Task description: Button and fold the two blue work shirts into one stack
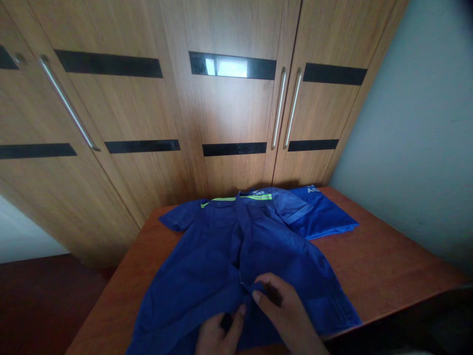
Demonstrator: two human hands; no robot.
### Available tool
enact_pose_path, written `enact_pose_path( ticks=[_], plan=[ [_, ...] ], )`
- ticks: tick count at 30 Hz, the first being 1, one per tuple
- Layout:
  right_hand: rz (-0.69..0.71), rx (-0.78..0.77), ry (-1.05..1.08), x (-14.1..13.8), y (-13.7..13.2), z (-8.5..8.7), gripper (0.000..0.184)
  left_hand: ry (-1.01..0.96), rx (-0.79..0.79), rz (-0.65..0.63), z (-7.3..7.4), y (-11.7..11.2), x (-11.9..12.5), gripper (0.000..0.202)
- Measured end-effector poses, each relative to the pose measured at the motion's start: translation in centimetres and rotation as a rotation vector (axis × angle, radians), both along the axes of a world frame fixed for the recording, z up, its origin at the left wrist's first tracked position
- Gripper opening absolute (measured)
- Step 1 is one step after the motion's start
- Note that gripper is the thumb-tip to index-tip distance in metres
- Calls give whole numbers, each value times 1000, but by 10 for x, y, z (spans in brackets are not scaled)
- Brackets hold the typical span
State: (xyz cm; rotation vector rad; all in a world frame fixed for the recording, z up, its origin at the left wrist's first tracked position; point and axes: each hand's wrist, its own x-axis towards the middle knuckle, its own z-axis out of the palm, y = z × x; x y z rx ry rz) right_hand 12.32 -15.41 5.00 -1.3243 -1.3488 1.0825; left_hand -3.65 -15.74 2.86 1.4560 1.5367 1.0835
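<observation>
Navy shirt (pixel 207 251) lies on reddish-brown table (pixel 384 256) beside wardrobe (pixel 229 108).

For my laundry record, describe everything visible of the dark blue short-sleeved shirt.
The short-sleeved shirt is dark blue, apparently woven cloth, with a yellow-green stripe and white lettering near the top. It lies spread, front up, on the reddish-brown tabletop, top toward the wardrobe; a placket runs down its middle. One sleeve overlaps a brighter blue folded garment. The right hand pinches the placket low down; the left hand touches cloth beside it.
</observation>
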Motion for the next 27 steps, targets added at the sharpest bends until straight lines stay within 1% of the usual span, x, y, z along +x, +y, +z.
enact_pose_path(
  ticks=[3, 5, 9, 12, 14, 17, 20, 23, 27],
  plan=[
    [-11, -43, 101, -3, 2, -13, 33, -25, -46, -49, 4, 2, -1, 33],
    [-18, -60, 141, -2, 2, -17, 37, -21, -42, -66, 4, 2, -1, 36],
    [-54, -80, 214, -1, 0, -15, 38, -28, -19, -8, 0, 2, 0, 39],
    [-55, -94, 250, -2, 1, -11, 34, -13, -7, -6, -4, 2, -1, 39],
    [-60, -88, 205, -3, 1, -11, 31, 11, 26, 3, -7, 2, -1, 38],
    [-67, -59, 52, -4, 0, -13, 27, 32, 51, -3, -8, 2, -1, 35],
    [-47, -18, -80, -3, -1, -14, 23, 47, 64, -5, -8, 2, 0, 31],
    [-30, 39, -163, -3, -3, -11, 18, 111, 106, 18, -8, 2, -1, 26],
    [-15, 84, -246, -6, -6, -4, 13, 207, 128, -29, -10, 4, -5, 19]
  ],
)
